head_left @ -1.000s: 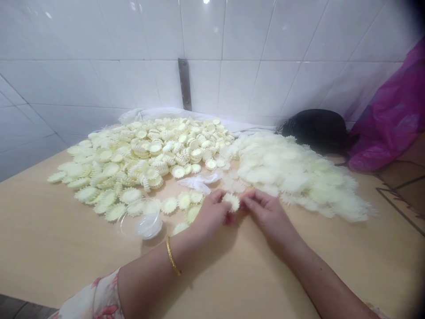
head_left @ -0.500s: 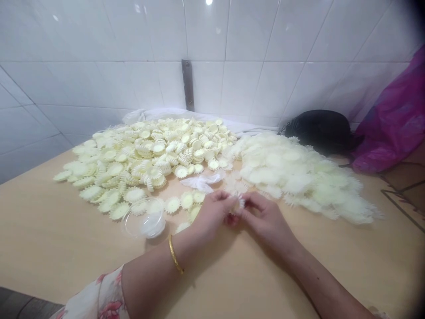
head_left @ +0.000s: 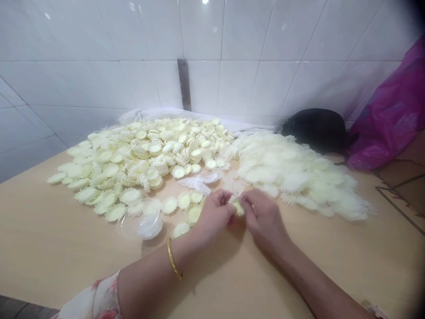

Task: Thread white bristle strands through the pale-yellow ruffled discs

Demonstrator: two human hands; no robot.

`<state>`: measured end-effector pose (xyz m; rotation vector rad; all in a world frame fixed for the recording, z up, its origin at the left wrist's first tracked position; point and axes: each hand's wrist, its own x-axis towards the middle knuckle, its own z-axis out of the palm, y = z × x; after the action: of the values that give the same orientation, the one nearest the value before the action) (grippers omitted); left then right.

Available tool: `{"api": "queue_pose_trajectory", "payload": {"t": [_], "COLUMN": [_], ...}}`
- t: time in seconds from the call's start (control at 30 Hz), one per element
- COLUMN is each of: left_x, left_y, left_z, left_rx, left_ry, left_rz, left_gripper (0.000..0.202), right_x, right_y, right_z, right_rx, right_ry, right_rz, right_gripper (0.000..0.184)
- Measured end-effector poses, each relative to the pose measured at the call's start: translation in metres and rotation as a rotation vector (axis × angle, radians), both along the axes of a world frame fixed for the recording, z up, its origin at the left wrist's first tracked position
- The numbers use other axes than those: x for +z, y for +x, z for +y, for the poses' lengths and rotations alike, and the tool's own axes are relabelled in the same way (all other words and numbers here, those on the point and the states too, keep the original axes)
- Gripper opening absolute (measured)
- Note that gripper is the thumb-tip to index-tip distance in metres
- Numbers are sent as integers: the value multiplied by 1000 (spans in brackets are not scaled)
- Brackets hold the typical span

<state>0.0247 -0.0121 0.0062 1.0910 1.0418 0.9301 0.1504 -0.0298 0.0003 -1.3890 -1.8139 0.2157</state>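
Observation:
My left hand (head_left: pixel 215 215) and my right hand (head_left: pixel 265 218) meet over the table, closed on one small pale-yellow scalloped disc (head_left: pixel 238 207). Fingers of each pinch its edge, and they hide part of it. Just left of my left hand lie several loose scalloped discs (head_left: pixel 183 200). Beside my left forearm sits a small clear tub (head_left: pixel 150 227) with something white inside. A crumpled white cloth (head_left: pixel 199 181) rests beyond my hands.
A big heap of cream scalloped discs (head_left: pixel 156 148) covers the table's (head_left: pixel 83 257) back left. Paler, flatter scalloped pieces (head_left: pixel 292 173) are heaped at right. Behind them are a black rounded object (head_left: pixel 315 128) and a magenta plastic bag (head_left: pixel 388 115). A tiled wall (head_left: pixel 239 84) bounds the back.
My right hand has turned, its fingers curling more over the disc's right edge. More of the disc's yellow face shows. The whole view has shifted slightly.

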Motion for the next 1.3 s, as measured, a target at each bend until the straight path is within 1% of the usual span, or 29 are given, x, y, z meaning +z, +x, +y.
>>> {"api": "queue_pose_trajectory", "payload": {"t": [0.07, 0.17, 0.23, 0.3, 0.47, 0.6, 0.7, 0.8, 0.9, 0.93, 1.0, 1.07, 1.13, 1.2, 1.3], "left_x": [1, 4, 5, 4, 2, 8, 13, 16, 16, 15, 14, 12, 11, 10, 9], "left_y": [-1, -3, -5, -7, -9, -9, -9, -12, -17, -18, -18, -15, -12, -10, -10], "left_z": [1, 3, 4, 4, 3, 3, 2, 3, 7, 8, 9, 7, 4, 1, 1], "left_rx": [-7, -10, -18, -24, -55, -56, -69, -72, -11, 6, 0, -50, -112, -150, -159], "left_ry": [5, -4, -24, -15, 104, 137, 180, 191, 186, 179, 153, 122, 95, 63, -3], "left_rz": [31, 41, 26, 1, 3, 4, 21, 45, 34, 36, 63, 101, 135, 147, 100], "left_gripper": [23, 29, 28, 27, 29, 30, 22, 15, 15, 15, 13, 12, 15, 26, 40], "right_x": [2, 3, 4, 5, 7, 11, 12, 12, 10, 9, 8, 9, 11, 13, 13], "right_y": [0, 2, 3, 4, 7, 10, 15, 27, 42, 46, 50, 48, 42, 35, 26], "right_z": [0, 1, 2, 3, 6, 7, 10, 15, 22, 24, 25, 22, 18, 13, 7], "right_rx": [-19, -28, -12, -1, 5, 37, 16, -63, -183, -176, -61, 85, 162, 177, 175], "right_ry": [-48, -187, -267, -311, -357, -405, -402, -366, -312, -319, -396, -487, -501, -403, -123], "right_rz": [93, 274, 419, 532, 612, 666, 709, 775, 928, 984, 1059, 1074, 1035, 910, 548], "right_gripper": [22, 24, 24, 25, 26, 27, 28, 29, 31, 32, 32, 29, 25, 21, 7]}}
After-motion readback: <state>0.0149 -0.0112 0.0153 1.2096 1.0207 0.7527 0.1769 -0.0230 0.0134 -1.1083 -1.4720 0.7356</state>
